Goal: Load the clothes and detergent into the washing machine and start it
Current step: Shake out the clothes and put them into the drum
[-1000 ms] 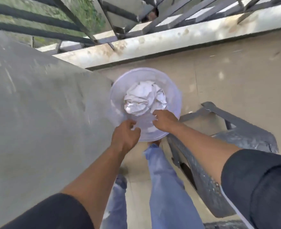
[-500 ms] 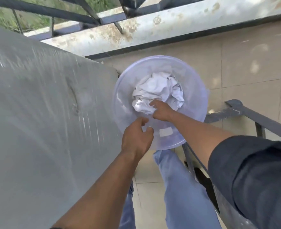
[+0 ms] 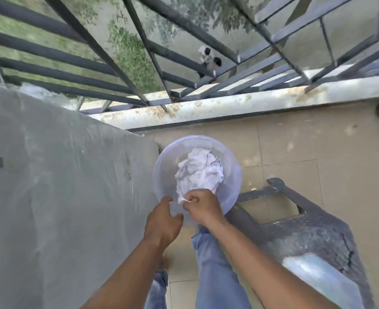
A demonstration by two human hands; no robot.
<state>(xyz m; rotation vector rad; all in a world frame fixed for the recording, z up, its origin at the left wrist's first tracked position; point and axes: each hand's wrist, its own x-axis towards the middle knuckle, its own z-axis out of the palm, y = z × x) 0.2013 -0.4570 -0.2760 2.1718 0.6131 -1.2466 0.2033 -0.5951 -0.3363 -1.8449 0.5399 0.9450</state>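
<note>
A translucent plastic basin (image 3: 164, 175) stands on the tiled floor below me, with a crumpled white cloth (image 3: 198, 170) inside it. My right hand (image 3: 203, 207) grips the near edge of the cloth, its fingers curled round the fabric. My left hand (image 3: 163, 221) hovers at the basin's near rim beside it, fingers loosely spread and holding nothing. A large grey covered body (image 3: 61, 197), probably the washing machine under a cover, fills the left side. No detergent shows.
A dark plastic chair (image 3: 307, 226) stands to the right of the basin, something pale on its seat (image 3: 318, 279). A metal railing (image 3: 139, 63) and a stained ledge (image 3: 228, 103) close off the balcony ahead. My jeans-clad legs (image 3: 215, 275) stand on beige tiles (image 3: 318, 152).
My right hand has pulled back from the middle of the cloth to its near edge and closed on it. The view has tilted up, showing more railing.
</note>
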